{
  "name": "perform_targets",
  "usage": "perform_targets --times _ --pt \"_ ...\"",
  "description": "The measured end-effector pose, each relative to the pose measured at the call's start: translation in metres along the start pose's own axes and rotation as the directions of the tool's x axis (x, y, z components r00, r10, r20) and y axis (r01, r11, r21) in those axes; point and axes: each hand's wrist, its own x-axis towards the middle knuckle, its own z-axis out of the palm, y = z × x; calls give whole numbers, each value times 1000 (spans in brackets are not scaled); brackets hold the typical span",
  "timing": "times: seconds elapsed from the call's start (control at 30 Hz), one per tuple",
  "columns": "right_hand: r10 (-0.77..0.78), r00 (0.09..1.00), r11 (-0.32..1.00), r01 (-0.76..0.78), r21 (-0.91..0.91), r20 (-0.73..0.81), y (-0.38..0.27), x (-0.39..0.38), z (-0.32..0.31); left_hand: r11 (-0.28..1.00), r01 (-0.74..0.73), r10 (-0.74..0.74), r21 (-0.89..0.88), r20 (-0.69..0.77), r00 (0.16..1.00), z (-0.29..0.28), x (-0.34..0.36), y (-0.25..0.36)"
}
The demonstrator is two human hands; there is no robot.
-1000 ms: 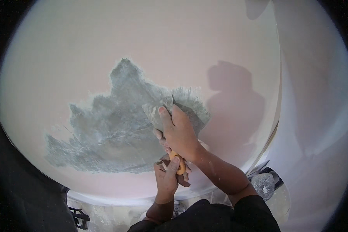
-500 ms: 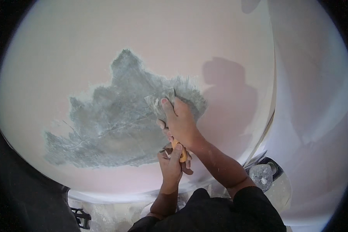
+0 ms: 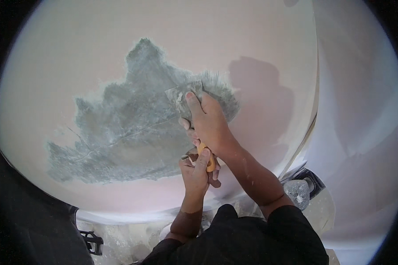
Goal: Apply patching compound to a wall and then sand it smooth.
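My right hand [image 3: 210,119] is pressed round the wide metal blade [image 3: 176,96] of a putty knife on the grey patch [image 3: 124,119] of a pale pink wall surface [image 3: 88,53]. Its thumb lies on the plaster-smeared blade. Below it, my left hand [image 3: 194,176] is wrapped round the knife's yellow handle [image 3: 210,163]. A brownish shape beside the handle, among the left fingers, is too small to make out. The grey patch has ragged, whitish edges and a thin line running across it.
A pale vertical panel [image 3: 353,110] stands on the right beyond an edge strip. At lower right a grey, plaster-spattered object [image 3: 296,192] lies by a dark one. A black plastic object [image 3: 93,242] is at lower left, on a dusty, whitish floor [image 3: 119,243]. A dark area borders the left.
The patch and both hands appear higher in the picture as the view shifts. The blade stays at much the same spot on the patch, with both grips unchanged.
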Motion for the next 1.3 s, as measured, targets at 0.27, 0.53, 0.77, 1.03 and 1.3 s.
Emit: perform_targets --times 0.27,0.53,0.77,1.03,1.3 --pt "-16 999 995 12 -101 -42 -1 2 2 1000 12 -13 -27 -26 1000 1 9 6" --pt "46 998 999 -45 26 -33 -6 2 3 999 2 -1 -35 26 1000 -4 8 9" --pt "0 999 1000 0 15 -37 -10 3 6 994 -23 22 -110 -17 1000 3 8 11" --pt "34 998 999 -33 25 -47 -12 1 6 1000 -17 17 16 -43 999 3 8 7" --pt "-91 996 996 91 12 -12 1 4 4 997 -67 66 -47 -37 997 4 6 8"
